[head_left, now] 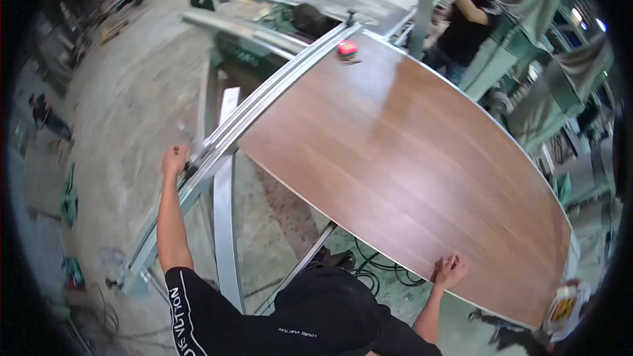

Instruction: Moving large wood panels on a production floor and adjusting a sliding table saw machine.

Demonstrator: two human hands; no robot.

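Note:
A large brown wood-grain board (395, 158) with pale edges lies flat on a saw table, its far-left side along a long silver metal rail (283, 82). My left hand (175, 159) is closed beside the rail's near stretch, close to a small dark fitting. What its fingers hold, if anything, is hidden. My right hand (450, 270) sits at the board's near edge, its fingers bent over the top face and the thumb not clearly seen. A red tape measure (347, 49) rests on the board's far corner, next to a small brown piece.
Under the rail stands a pale metal frame leg (225, 231). Black cables (389, 270) lie on the floor by my feet. A co-worker in black (465, 23) stands beyond the board, near grey dust bags (521, 26). Another person (49, 117) is far left.

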